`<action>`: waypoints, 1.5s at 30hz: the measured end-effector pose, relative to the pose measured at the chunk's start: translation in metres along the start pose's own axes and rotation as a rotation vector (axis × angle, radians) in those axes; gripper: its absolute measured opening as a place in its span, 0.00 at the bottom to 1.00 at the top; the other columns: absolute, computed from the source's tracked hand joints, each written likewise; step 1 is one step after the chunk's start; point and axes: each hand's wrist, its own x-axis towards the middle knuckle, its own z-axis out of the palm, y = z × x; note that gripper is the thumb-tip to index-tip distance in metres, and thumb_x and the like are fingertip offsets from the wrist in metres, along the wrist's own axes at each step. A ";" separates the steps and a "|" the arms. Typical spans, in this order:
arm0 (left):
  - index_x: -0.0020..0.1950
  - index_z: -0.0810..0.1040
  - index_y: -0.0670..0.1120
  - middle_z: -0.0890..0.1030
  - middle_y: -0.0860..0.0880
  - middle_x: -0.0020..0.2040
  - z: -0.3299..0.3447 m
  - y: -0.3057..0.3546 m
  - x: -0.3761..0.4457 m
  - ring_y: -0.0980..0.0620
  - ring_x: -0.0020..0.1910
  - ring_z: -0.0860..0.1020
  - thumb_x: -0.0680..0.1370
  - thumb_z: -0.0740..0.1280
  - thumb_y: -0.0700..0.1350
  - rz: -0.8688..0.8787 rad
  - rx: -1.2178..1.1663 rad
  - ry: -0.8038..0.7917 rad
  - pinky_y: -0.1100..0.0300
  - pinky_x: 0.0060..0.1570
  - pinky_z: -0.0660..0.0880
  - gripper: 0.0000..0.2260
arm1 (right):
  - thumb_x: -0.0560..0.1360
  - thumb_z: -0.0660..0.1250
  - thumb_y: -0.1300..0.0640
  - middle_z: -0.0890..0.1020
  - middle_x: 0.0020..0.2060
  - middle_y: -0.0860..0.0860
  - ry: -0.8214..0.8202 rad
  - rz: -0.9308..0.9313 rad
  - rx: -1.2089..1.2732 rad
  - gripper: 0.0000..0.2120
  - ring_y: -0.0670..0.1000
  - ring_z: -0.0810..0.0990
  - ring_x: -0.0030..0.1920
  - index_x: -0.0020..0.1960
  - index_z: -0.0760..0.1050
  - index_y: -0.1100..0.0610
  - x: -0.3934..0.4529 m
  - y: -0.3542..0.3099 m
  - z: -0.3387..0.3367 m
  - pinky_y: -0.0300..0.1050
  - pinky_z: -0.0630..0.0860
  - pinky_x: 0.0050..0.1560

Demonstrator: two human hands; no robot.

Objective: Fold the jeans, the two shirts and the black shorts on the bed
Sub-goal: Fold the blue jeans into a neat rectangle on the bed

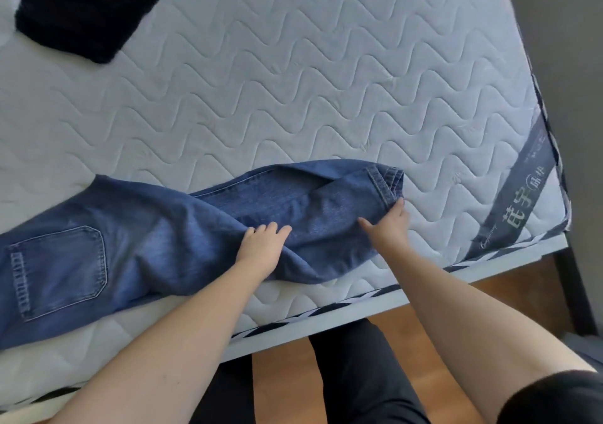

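Note:
The blue jeans lie lengthwise along the near edge of the mattress, with a back pocket facing up at the left and the leg hems at the right. My left hand grips a bunched fold of denim at mid-leg, fingers curled into the cloth. Close to the hems, my right hand holds the near edge of the leg, thumb spread on top and fingertips at the hem stitching. A black garment lies crumpled at the far left corner, partly cut off by the frame.
Something white shows at the far left edge beside the black garment. The mattress's right edge and corner label are near my right hand. Wooden floor and my dark-clad legs are below the bed's near edge.

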 end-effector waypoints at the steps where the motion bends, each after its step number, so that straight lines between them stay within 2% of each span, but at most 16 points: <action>1: 0.75 0.59 0.53 0.73 0.48 0.66 0.000 -0.001 0.001 0.46 0.63 0.72 0.76 0.69 0.41 -0.029 -0.010 -0.007 0.52 0.62 0.67 0.32 | 0.72 0.74 0.49 0.63 0.74 0.56 -0.010 0.010 0.097 0.46 0.61 0.67 0.70 0.79 0.48 0.56 0.002 0.003 0.000 0.59 0.65 0.70; 5: 0.67 0.69 0.52 0.76 0.49 0.62 -0.002 -0.006 -0.004 0.46 0.62 0.74 0.82 0.59 0.46 -0.073 -0.059 -0.023 0.50 0.60 0.68 0.13 | 0.77 0.64 0.58 0.77 0.59 0.61 -0.036 0.022 0.031 0.17 0.63 0.76 0.60 0.64 0.70 0.62 -0.006 0.011 -0.005 0.50 0.71 0.56; 7: 0.63 0.74 0.51 0.74 0.48 0.60 -0.003 -0.013 -0.010 0.46 0.61 0.72 0.83 0.57 0.49 -0.075 -0.131 -0.003 0.49 0.58 0.70 0.11 | 0.78 0.59 0.59 0.78 0.50 0.57 -0.110 -0.042 0.091 0.11 0.60 0.77 0.53 0.59 0.73 0.59 -0.021 0.012 -0.004 0.48 0.70 0.50; 10: 0.59 0.78 0.49 0.74 0.47 0.57 -0.007 -0.027 -0.027 0.44 0.59 0.73 0.82 0.59 0.46 -0.110 -0.444 0.089 0.47 0.56 0.72 0.10 | 0.77 0.59 0.61 0.79 0.42 0.54 -0.230 -0.130 0.230 0.08 0.56 0.76 0.44 0.51 0.76 0.58 -0.048 0.011 0.005 0.51 0.74 0.47; 13: 0.59 0.78 0.47 0.77 0.47 0.57 -0.017 -0.040 -0.055 0.43 0.54 0.76 0.82 0.61 0.45 -0.195 -0.665 0.218 0.49 0.53 0.73 0.09 | 0.77 0.60 0.61 0.76 0.37 0.54 -0.324 -0.173 0.277 0.09 0.53 0.73 0.40 0.38 0.73 0.57 -0.080 -0.002 0.018 0.47 0.70 0.42; 15: 0.57 0.77 0.48 0.80 0.48 0.53 -0.025 -0.050 -0.075 0.44 0.50 0.78 0.81 0.61 0.45 -0.276 -0.800 0.302 0.51 0.51 0.75 0.08 | 0.78 0.61 0.58 0.77 0.42 0.54 -0.337 -0.200 0.342 0.09 0.52 0.74 0.43 0.40 0.75 0.59 -0.100 -0.016 0.029 0.46 0.70 0.45; 18: 0.56 0.76 0.47 0.81 0.48 0.46 -0.035 -0.069 -0.105 0.46 0.46 0.78 0.81 0.61 0.43 -0.395 -1.019 0.457 0.55 0.47 0.72 0.06 | 0.78 0.62 0.59 0.76 0.40 0.53 -0.400 -0.217 0.511 0.09 0.50 0.71 0.42 0.48 0.76 0.65 -0.138 -0.050 0.044 0.45 0.67 0.43; 22: 0.61 0.71 0.41 0.77 0.47 0.49 -0.045 -0.105 -0.146 0.46 0.47 0.73 0.82 0.57 0.39 -0.580 -1.181 0.663 0.58 0.45 0.65 0.09 | 0.73 0.63 0.50 0.80 0.40 0.50 -0.545 -0.203 0.616 0.08 0.52 0.76 0.43 0.45 0.80 0.51 -0.192 -0.104 0.070 0.48 0.73 0.47; 25: 0.67 0.68 0.43 0.75 0.48 0.54 -0.050 -0.141 -0.178 0.47 0.52 0.74 0.83 0.55 0.38 -0.673 -1.292 0.811 0.59 0.49 0.65 0.12 | 0.76 0.61 0.55 0.83 0.45 0.49 -0.686 -0.215 0.667 0.08 0.52 0.79 0.49 0.45 0.79 0.48 -0.232 -0.144 0.096 0.48 0.75 0.56; 29: 0.74 0.67 0.57 0.76 0.54 0.63 -0.036 -0.195 -0.217 0.57 0.60 0.73 0.83 0.54 0.38 -0.606 -1.253 0.856 0.63 0.57 0.67 0.22 | 0.77 0.59 0.60 0.79 0.43 0.52 -0.836 -0.283 0.648 0.08 0.51 0.75 0.46 0.46 0.76 0.51 -0.285 -0.191 0.130 0.46 0.73 0.54; 33: 0.72 0.73 0.49 0.77 0.48 0.68 -0.002 -0.242 -0.248 0.49 0.67 0.73 0.83 0.56 0.36 -0.626 -1.066 0.834 0.64 0.62 0.66 0.19 | 0.71 0.60 0.57 0.81 0.46 0.48 -0.895 -0.370 0.475 0.15 0.49 0.76 0.45 0.53 0.78 0.47 -0.312 -0.212 0.165 0.46 0.74 0.54; 36: 0.71 0.73 0.43 0.74 0.45 0.69 0.025 -0.260 -0.262 0.47 0.68 0.72 0.81 0.59 0.35 -0.599 -0.944 0.748 0.64 0.63 0.64 0.18 | 0.73 0.57 0.59 0.81 0.51 0.48 -0.825 -0.406 0.306 0.25 0.48 0.77 0.45 0.67 0.73 0.44 -0.312 -0.208 0.179 0.47 0.76 0.54; 38: 0.70 0.73 0.40 0.70 0.43 0.71 0.039 -0.263 -0.262 0.45 0.69 0.69 0.81 0.62 0.37 -0.559 -0.870 0.656 0.62 0.65 0.63 0.17 | 0.75 0.57 0.57 0.80 0.53 0.49 -0.750 -0.377 0.245 0.26 0.49 0.76 0.42 0.72 0.68 0.43 -0.306 -0.200 0.178 0.45 0.77 0.46; 40: 0.68 0.74 0.38 0.69 0.40 0.71 0.045 -0.258 -0.256 0.42 0.70 0.68 0.79 0.66 0.38 -0.522 -0.762 0.618 0.53 0.69 0.66 0.17 | 0.78 0.56 0.59 0.79 0.52 0.49 -0.687 -0.339 0.221 0.24 0.47 0.74 0.38 0.73 0.66 0.44 -0.298 -0.189 0.173 0.40 0.73 0.39; 43: 0.69 0.73 0.36 0.71 0.39 0.71 0.039 -0.244 -0.241 0.40 0.71 0.69 0.75 0.69 0.38 -0.427 -0.603 0.633 0.43 0.68 0.69 0.22 | 0.81 0.54 0.60 0.74 0.66 0.50 -0.608 -0.300 0.215 0.24 0.54 0.79 0.54 0.76 0.63 0.48 -0.275 -0.167 0.159 0.48 0.76 0.53; 45: 0.73 0.70 0.38 0.70 0.40 0.73 0.026 -0.230 -0.227 0.42 0.73 0.67 0.76 0.67 0.39 -0.321 -0.534 0.612 0.45 0.71 0.66 0.25 | 0.81 0.55 0.60 0.71 0.71 0.48 -0.551 -0.296 0.223 0.24 0.52 0.77 0.56 0.76 0.64 0.49 -0.255 -0.154 0.148 0.44 0.74 0.51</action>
